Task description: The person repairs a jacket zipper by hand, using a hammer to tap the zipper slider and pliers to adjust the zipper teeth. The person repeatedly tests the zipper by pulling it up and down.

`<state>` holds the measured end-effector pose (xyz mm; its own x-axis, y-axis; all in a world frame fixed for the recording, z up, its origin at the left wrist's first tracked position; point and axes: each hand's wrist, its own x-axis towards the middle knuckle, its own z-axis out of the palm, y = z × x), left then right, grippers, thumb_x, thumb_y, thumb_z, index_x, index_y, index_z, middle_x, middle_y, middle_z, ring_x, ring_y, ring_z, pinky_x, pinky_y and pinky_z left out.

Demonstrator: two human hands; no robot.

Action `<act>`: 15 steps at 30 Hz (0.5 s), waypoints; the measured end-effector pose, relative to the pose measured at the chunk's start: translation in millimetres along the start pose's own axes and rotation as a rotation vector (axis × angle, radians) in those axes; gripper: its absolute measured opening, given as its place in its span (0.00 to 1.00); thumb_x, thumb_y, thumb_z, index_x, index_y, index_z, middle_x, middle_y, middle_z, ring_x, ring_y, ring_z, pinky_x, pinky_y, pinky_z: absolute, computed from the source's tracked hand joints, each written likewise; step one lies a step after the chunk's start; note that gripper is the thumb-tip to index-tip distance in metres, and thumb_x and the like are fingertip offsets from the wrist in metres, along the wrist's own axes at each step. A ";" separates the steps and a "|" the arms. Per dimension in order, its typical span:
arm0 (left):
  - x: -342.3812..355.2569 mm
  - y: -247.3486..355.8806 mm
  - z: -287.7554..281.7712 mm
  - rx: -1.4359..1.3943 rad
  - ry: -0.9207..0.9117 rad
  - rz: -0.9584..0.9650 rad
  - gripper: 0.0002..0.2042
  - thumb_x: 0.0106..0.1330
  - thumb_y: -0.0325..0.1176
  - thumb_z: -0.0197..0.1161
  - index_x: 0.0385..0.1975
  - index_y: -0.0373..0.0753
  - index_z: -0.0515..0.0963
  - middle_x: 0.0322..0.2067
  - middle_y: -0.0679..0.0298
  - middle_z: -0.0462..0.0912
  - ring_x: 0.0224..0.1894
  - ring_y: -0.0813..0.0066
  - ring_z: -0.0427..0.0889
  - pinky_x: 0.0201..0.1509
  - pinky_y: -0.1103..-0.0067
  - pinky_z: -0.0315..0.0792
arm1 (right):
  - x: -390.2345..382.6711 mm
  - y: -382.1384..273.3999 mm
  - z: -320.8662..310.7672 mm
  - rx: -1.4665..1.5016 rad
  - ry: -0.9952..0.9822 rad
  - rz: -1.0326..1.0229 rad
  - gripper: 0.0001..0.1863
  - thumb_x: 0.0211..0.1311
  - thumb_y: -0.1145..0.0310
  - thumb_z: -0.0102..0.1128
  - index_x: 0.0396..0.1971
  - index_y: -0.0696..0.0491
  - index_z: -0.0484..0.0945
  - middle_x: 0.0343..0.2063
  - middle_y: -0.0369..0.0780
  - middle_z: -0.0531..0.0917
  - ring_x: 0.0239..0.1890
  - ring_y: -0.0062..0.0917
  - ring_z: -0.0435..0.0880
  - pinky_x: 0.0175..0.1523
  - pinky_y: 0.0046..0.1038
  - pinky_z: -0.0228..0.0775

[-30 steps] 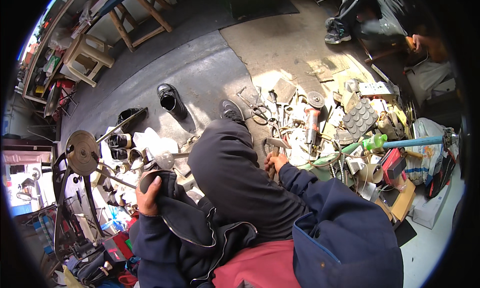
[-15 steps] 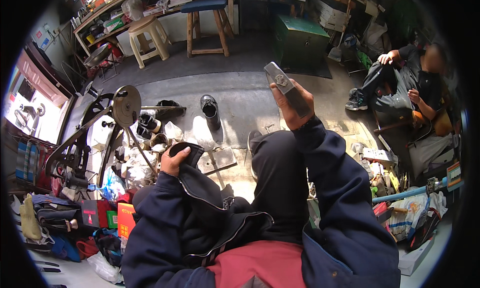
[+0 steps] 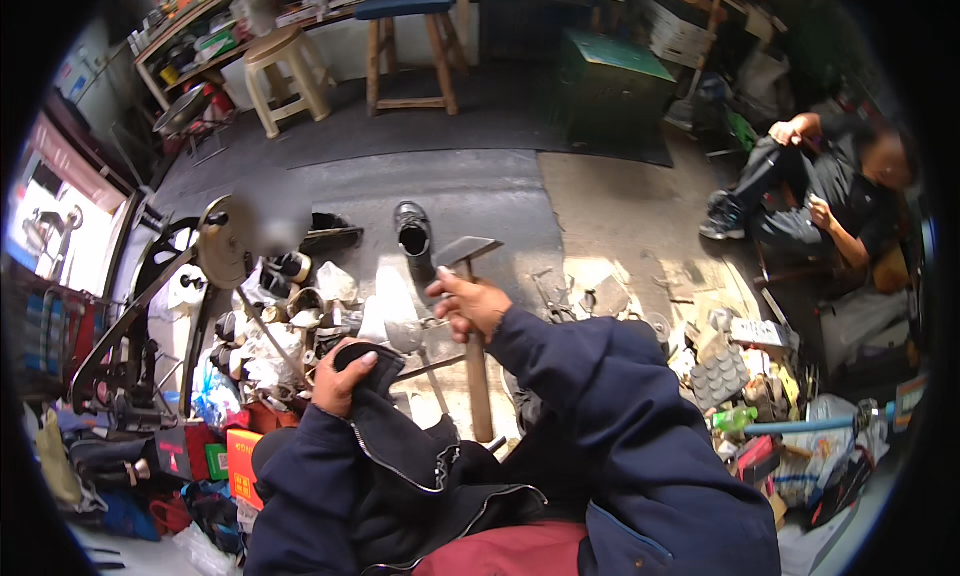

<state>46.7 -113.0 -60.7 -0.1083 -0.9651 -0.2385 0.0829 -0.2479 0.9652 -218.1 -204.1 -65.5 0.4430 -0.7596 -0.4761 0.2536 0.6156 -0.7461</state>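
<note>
My left hand (image 3: 343, 378) is closed round the end of a black boot (image 3: 383, 371), thumb pressed on its edge. An undone zipper runs along the boot's soft black upper, which lies toward my lap. In my right hand (image 3: 474, 304) is a hammer with a wooden handle (image 3: 481, 391). The hand is just below the metal head (image 3: 468, 249), with the handle hanging down beneath it. Some right fingers are loosely curled, apart from each other. The hammer is to the right of the boot and does not touch it.
A hand-cranked machine with a wheel (image 3: 224, 241) stands at left, beside piled shoes and bags. A lone black shoe (image 3: 412, 230) sits ahead on the floor. Loose tools and parts (image 3: 720, 371) lie at right. A seated person (image 3: 825, 191) is at far right, near a green chest (image 3: 620, 86).
My right hand has come down and left with the hammer, from raised high at right to near the boot. My left hand still holds the boot. The view has shifted slightly.
</note>
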 end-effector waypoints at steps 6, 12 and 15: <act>22.1 -6.5 12.7 0.126 0.013 0.017 0.13 0.68 0.36 0.68 0.44 0.32 0.81 0.39 0.66 0.85 0.42 0.79 0.80 0.52 0.80 0.74 | 4.4 11.7 -23.5 -0.107 0.041 0.174 0.26 0.75 0.48 0.57 0.55 0.57 0.74 0.32 0.37 0.77 0.19 0.16 0.69 0.26 0.25 0.68; 28.7 -10.2 19.8 -0.005 -0.052 -0.067 0.11 0.68 0.33 0.66 0.45 0.32 0.82 0.40 0.66 0.85 0.44 0.80 0.79 0.54 0.80 0.73 | 0.2 19.8 -15.6 -0.116 -0.046 0.108 0.19 0.73 0.62 0.62 0.54 0.60 0.75 0.36 0.39 0.79 0.23 0.16 0.72 0.26 0.23 0.67; 28.5 -14.5 18.5 -0.030 -0.050 -0.074 0.11 0.68 0.34 0.67 0.43 0.33 0.82 0.38 0.68 0.84 0.42 0.82 0.78 0.52 0.81 0.72 | -0.1 25.1 -10.7 -0.169 -0.066 0.100 0.17 0.72 0.65 0.63 0.53 0.59 0.77 0.37 0.40 0.80 0.24 0.15 0.73 0.25 0.21 0.69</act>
<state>24.1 -135.4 -79.6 -0.1644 -0.9388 -0.3026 0.1021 -0.3213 0.9415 -220.9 -190.8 -89.1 0.5154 -0.6778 -0.5244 0.0598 0.6389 -0.7670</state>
